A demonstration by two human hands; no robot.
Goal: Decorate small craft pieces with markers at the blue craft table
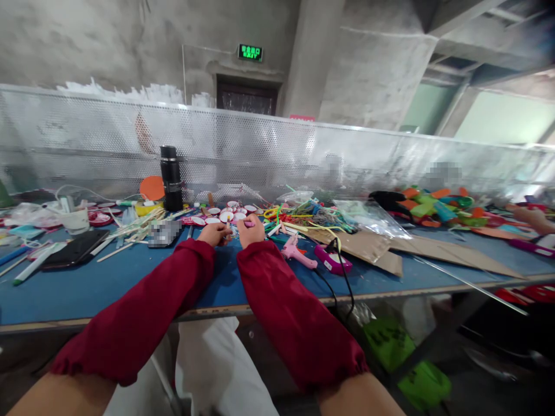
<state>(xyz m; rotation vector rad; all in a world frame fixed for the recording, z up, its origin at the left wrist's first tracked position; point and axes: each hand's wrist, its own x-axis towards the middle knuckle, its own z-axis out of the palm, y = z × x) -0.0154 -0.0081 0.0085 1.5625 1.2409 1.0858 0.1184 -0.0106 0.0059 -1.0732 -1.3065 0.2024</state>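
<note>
Over the blue tabletop (143,286), my left hand (214,234) has its fingers pinched together. Close beside it on the right, my right hand (251,230) is closed too, its fingers bent toward the left one. Whatever they hold is too small and too hidden to name. Just beyond the hands lie several small round white pieces with red rims (212,220). To the right of my right hand rests a pink hot glue gun (299,252). A heap of colourful pipe cleaners (299,214) spreads behind it.
A black bottle (171,182) stands against the perforated metal screen (260,153). On the left are wooden sticks (136,230), a dark phone (76,249) and a cup (76,221). Right are a purple box (332,260) with cables and cardboard (455,254). Another person's hand (533,216) shows far right.
</note>
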